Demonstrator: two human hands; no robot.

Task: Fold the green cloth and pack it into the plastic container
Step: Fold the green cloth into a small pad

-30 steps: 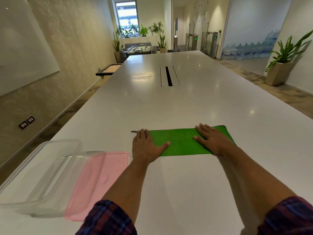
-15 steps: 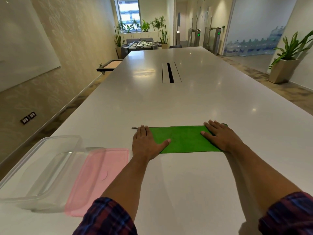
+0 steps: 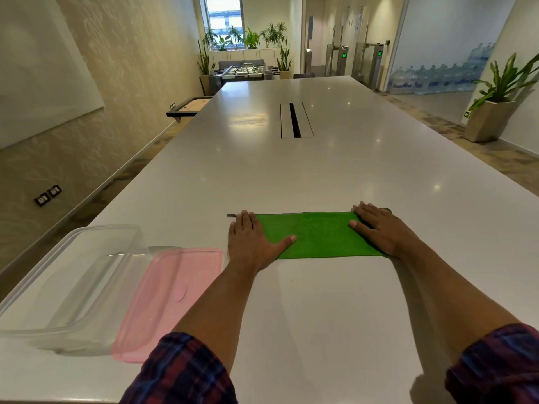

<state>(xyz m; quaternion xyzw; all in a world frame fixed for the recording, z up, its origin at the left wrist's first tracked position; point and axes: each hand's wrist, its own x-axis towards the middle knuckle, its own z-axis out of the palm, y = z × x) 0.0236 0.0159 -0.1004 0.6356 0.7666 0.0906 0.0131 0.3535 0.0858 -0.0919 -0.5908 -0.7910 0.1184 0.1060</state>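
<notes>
Far left on white table (image 3: 320,316): clear plastic container (image 3: 70,281), open, pink lid (image 3: 172,298) alongside. Then left hand (image 3: 250,243), fingers straight and together, flat on green cloth (image 3: 318,236); right hand (image 3: 382,228) likewise. Soft, light, limp; best pinched at corners.

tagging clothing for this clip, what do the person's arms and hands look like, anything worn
Both forearms are bare. Plaid sleeves in dark red and blue are pushed up near the elbows. The left hand and right hand show no gloves, rings or watch.

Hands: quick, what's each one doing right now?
Left hand: open, pressed flat on the green cloth.
Right hand: open, flat on the cloth's other end.
</notes>
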